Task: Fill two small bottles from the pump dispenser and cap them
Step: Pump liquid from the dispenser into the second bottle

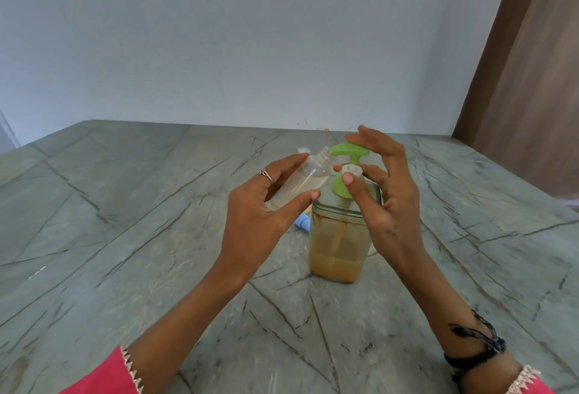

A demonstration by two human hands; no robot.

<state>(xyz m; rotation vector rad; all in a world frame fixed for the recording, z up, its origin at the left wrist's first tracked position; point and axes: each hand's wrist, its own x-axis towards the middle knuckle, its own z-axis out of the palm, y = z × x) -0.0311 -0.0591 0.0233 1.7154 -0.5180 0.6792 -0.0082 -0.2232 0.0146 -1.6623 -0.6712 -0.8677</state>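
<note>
Bench (125,205) of grey veined stone meets a pale wall. Your left hand (266,205) grips one clear bottle (300,180); your right hand (382,193) pinches one white cap (351,169) before one pump dispenser (338,243).

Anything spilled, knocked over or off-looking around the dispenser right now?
No spill visible. One oddity: a small blue bottle lies on its side on the countertop behind the pump dispenser, mostly hidden. The dispenser's inner wall shows a brownish residue ring above the liquid.

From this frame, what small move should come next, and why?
Probably bring the white cap, pinched in the right hand, onto the open threaded neck of the small bottle held tilted by the left hand; the bottle already holds liquid.
</note>
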